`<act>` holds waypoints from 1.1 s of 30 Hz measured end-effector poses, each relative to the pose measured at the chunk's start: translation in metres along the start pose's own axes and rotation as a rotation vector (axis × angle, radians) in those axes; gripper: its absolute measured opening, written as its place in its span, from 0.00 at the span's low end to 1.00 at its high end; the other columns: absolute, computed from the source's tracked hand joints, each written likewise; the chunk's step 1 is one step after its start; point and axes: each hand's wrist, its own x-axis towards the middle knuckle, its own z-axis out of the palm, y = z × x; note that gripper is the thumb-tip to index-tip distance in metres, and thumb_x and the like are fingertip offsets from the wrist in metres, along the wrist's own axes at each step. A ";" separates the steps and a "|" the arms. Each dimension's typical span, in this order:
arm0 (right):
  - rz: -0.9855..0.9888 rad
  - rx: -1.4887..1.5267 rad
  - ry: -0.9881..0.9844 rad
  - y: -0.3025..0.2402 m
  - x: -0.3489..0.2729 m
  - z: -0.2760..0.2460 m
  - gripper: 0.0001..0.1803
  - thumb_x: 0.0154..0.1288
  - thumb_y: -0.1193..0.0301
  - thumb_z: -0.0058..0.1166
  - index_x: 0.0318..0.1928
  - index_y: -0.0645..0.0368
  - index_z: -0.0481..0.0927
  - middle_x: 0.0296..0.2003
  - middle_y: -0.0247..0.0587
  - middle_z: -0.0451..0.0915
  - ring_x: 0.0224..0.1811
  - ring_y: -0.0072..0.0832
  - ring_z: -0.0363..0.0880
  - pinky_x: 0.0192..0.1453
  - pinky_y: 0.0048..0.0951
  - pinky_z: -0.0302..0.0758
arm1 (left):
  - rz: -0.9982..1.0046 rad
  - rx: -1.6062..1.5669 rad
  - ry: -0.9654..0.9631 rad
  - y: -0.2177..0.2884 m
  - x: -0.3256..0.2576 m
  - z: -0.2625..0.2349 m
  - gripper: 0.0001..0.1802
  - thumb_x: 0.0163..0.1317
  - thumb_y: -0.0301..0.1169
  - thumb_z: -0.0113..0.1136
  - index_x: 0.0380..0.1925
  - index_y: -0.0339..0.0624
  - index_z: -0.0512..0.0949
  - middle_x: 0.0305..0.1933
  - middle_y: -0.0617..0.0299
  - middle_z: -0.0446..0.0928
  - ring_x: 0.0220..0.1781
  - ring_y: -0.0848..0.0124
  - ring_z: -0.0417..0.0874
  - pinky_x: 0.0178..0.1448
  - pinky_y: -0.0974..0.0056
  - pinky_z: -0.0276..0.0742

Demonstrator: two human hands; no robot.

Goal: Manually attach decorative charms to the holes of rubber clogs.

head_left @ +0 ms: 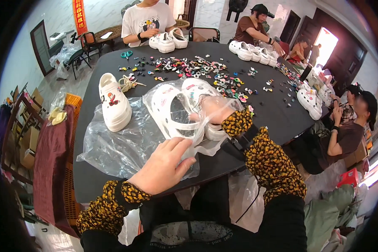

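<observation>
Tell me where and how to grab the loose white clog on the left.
Probably best pinch the white clog low across its long sides, coming from the left: charms stud its upper, and clear plastic lies along its right.

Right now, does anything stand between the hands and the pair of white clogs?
Yes, the clear plastic bag: it lies over the white clogs and partly across the right hand, which seems to reach inside. The left hand is at the bag's near edge. Nothing else visible is in the way.
</observation>
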 end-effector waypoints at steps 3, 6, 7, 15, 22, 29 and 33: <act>-0.004 0.124 0.002 0.024 0.020 0.015 0.38 0.50 0.42 0.62 0.42 0.70 0.80 0.37 0.64 0.81 0.41 0.50 0.82 0.45 0.45 0.77 | 0.059 0.017 0.021 -0.001 0.000 0.003 0.22 0.59 0.28 0.61 0.52 0.34 0.70 0.47 0.47 0.73 0.48 0.48 0.75 0.53 0.52 0.72; -0.007 0.118 0.063 0.012 0.026 0.019 0.36 0.48 0.45 0.62 0.41 0.70 0.81 0.34 0.63 0.82 0.38 0.50 0.83 0.43 0.45 0.78 | -0.016 0.012 -0.045 -0.003 -0.003 0.000 0.22 0.60 0.29 0.62 0.53 0.33 0.71 0.52 0.44 0.73 0.54 0.47 0.75 0.58 0.54 0.72; -0.007 0.078 0.076 0.004 0.023 0.016 0.34 0.48 0.46 0.62 0.40 0.70 0.81 0.34 0.62 0.82 0.38 0.50 0.83 0.43 0.45 0.78 | -0.018 0.012 -0.045 -0.003 -0.004 -0.001 0.22 0.60 0.29 0.62 0.53 0.33 0.71 0.52 0.44 0.73 0.54 0.47 0.75 0.58 0.54 0.72; -0.202 -0.050 0.202 0.011 0.006 0.020 0.18 0.58 0.59 0.56 0.39 0.63 0.82 0.37 0.52 0.83 0.41 0.45 0.82 0.46 0.41 0.77 | -0.037 0.044 0.075 -0.009 -0.012 -0.018 0.20 0.58 0.27 0.61 0.51 0.36 0.72 0.49 0.47 0.74 0.52 0.49 0.76 0.55 0.53 0.72; -0.458 -0.199 0.501 0.052 -0.038 0.029 0.14 0.57 0.64 0.55 0.39 0.61 0.78 0.38 0.46 0.80 0.43 0.40 0.80 0.47 0.41 0.76 | -0.183 0.034 0.290 -0.020 -0.021 -0.053 0.17 0.60 0.24 0.59 0.49 0.33 0.74 0.52 0.47 0.74 0.54 0.51 0.77 0.56 0.58 0.73; -0.621 -0.355 0.580 0.030 -0.096 -0.008 0.16 0.52 0.68 0.56 0.42 0.61 0.78 0.43 0.44 0.80 0.45 0.37 0.80 0.49 0.41 0.77 | -0.210 0.073 0.430 -0.040 -0.017 -0.066 0.19 0.66 0.27 0.55 0.55 0.31 0.71 0.54 0.51 0.74 0.51 0.64 0.77 0.53 0.64 0.73; -0.673 -0.392 0.518 0.029 -0.119 -0.006 0.14 0.48 0.69 0.54 0.38 0.61 0.77 0.42 0.45 0.80 0.46 0.38 0.79 0.45 0.39 0.78 | -0.361 -0.120 0.342 -0.041 -0.013 -0.063 0.21 0.69 0.31 0.52 0.58 0.29 0.69 0.53 0.53 0.75 0.54 0.69 0.75 0.56 0.66 0.71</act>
